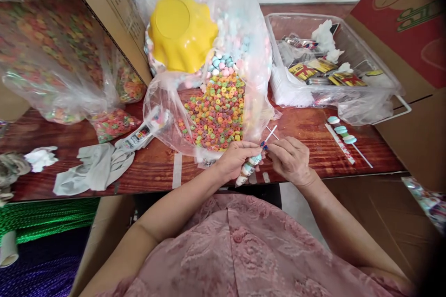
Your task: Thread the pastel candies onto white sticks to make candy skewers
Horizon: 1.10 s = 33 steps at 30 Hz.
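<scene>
Left grip (pixel 232 161) and right grip (pixel 291 159) pinch candy skewer (pixel 249 167)

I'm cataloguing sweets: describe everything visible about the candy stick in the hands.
The candy stick has pale blue, white and brownish sweets in a row, apparently wrapped, slanting down-left at the table's front edge. A dark blue piece sits at its neck; its white stick points up-right. The left hand grips it; the right hand pinches near the neck.
</scene>
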Each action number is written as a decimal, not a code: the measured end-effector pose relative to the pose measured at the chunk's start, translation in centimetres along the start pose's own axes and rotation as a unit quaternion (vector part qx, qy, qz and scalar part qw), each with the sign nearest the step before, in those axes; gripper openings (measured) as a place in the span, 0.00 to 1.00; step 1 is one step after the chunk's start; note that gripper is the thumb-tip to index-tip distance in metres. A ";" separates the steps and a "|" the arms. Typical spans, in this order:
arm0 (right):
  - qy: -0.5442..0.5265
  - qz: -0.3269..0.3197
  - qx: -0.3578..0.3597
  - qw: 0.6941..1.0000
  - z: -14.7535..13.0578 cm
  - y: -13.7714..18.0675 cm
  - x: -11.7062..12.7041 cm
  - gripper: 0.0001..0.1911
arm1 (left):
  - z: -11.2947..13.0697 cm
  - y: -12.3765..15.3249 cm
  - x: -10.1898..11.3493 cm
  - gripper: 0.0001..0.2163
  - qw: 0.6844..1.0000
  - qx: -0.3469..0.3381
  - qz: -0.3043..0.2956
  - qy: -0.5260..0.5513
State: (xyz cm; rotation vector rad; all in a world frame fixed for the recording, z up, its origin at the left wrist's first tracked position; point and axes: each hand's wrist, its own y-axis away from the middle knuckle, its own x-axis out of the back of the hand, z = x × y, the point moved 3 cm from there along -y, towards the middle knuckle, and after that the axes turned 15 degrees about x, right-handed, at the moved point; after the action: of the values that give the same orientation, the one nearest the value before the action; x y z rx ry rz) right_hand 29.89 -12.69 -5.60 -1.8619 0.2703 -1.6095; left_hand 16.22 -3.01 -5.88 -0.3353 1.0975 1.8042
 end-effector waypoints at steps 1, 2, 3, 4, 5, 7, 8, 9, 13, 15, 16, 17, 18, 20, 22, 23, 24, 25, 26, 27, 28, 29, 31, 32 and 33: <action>-0.002 -0.010 0.000 1.000 0.7 0.5 0.0 0.11 | 0.0 -0.4 0.1 0.18 1.000 -0.001 0.002 -0.003; -0.001 -0.018 -0.007 1.000 1.4 1.0 0.1 0.11 | 0.0 -0.7 0.3 0.17 1.000 0.000 0.003 -0.005; 0.005 -0.021 -0.022 1.000 2.0 1.4 0.2 0.10 | 0.0 -0.8 0.5 0.17 1.000 0.001 0.006 -0.006; 0.010 -0.017 -0.043 0.999 2.6 1.8 0.5 0.10 | 0.0 -0.9 0.7 0.17 1.000 0.001 0.009 -0.005; 0.007 -0.002 -0.068 0.998 3.1 2.0 0.8 0.09 | 0.0 -0.9 0.8 0.17 1.000 0.002 0.014 -0.006; -0.041 0.055 -0.122 0.990 3.4 2.0 1.6 0.08 | -0.1 -0.6 1.0 0.17 1.000 0.007 0.021 -0.016; -0.093 0.080 -0.149 0.981 3.3 1.7 1.9 0.07 | -0.2 -0.3 1.0 0.16 0.999 0.011 0.022 -0.022; -0.162 0.094 -0.179 0.966 2.9 1.2 2.0 0.07 | -0.2 0.0 0.9 0.16 0.999 0.014 0.021 -0.029; -0.494 0.028 -0.285 0.821 0.0 -1.5 1.1 0.15 | -0.1 2.0 0.3 0.16 0.998 -0.003 0.028 -0.056; -0.582 0.022 -0.323 0.746 -1.4 -2.4 0.6 0.17 | 0.0 3.1 0.2 0.15 0.996 -0.024 0.049 -0.075; -0.603 0.033 -0.343 0.720 -1.8 -2.6 0.4 0.17 | 0.0 3.7 0.3 0.15 0.994 -0.037 0.061 -0.083; -0.615 0.047 -0.363 0.698 -2.2 -2.7 0.1 0.16 | -0.1 4.3 0.4 0.14 0.992 -0.052 0.072 -0.089; -0.625 0.057 -0.381 0.679 -2.6 -2.7 -0.4 0.15 | -0.1 4.8 0.6 0.14 0.989 -0.069 0.082 -0.097; -0.649 0.053 -0.399 0.646 -3.3 -2.7 -1.4 0.15 | -0.2 5.9 1.0 0.12 0.982 -0.100 0.100 -0.126; -0.676 0.035 -0.400 0.619 -4.1 -2.8 -2.4 0.16 | -0.4 6.9 1.5 0.12 0.969 -0.130 0.124 -0.169; -0.684 0.027 -0.396 0.612 -4.5 -2.9 -2.8 0.17 | -0.5 7.3 1.8 0.11 0.962 -0.146 0.138 -0.187; -0.685 0.024 -0.392 0.614 -4.8 -3.0 -3.0 0.16 | -0.6 7.7 2.2 0.12 0.956 -0.157 0.151 -0.195; -0.675 0.031 -0.386 0.627 -4.9 -3.0 -3.0 0.15 | -0.8 8.1 2.6 0.12 0.954 -0.163 0.164 -0.191; -0.655 0.050 -0.380 0.651 -5.0 -3.1 -2.7 0.14 | -1.1 8.3 3.0 0.14 0.956 -0.159 0.173 -0.173; -0.622 0.081 -0.370 0.686 -4.9 -3.2 -2.3 0.11 | -1.4 8.4 3.5 0.16 0.962 -0.146 0.182 -0.145; -0.576 0.119 -0.354 0.727 -4.9 -3.3 -1.8 0.08 | -1.7 8.4 4.0 0.18 0.967 -0.128 0.190 -0.110; -0.520 0.157 -0.328 0.773 -4.9 -3.5 -1.2 0.04 | -1.9 8.3 4.5 0.20 0.972 -0.109 0.196 -0.076; -0.402 0.180 -0.228 0.868 -5.7 -4.5 -0.3 0.07 | -2.0 7.9 5.0 0.22 0.974 -0.095 0.203 -0.027; -0.345 0.166 -0.160 0.910 -6.3 -5.2 -0.2 0.11 | -1.9 7.7 5.1 0.22 0.973 -0.105 0.203 -0.015; -0.293 0.143 -0.092 0.941 -7.1 -6.0 -0.3 0.15 | -1.6 7.6 5.0 0.20 0.972 -0.123 0.200 -0.008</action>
State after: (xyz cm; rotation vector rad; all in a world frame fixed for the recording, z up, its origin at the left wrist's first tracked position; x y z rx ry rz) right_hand 21.65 -10.37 -2.06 -2.2285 0.4110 -0.8084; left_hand 7.00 -2.36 -5.89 -0.2545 0.9795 2.3072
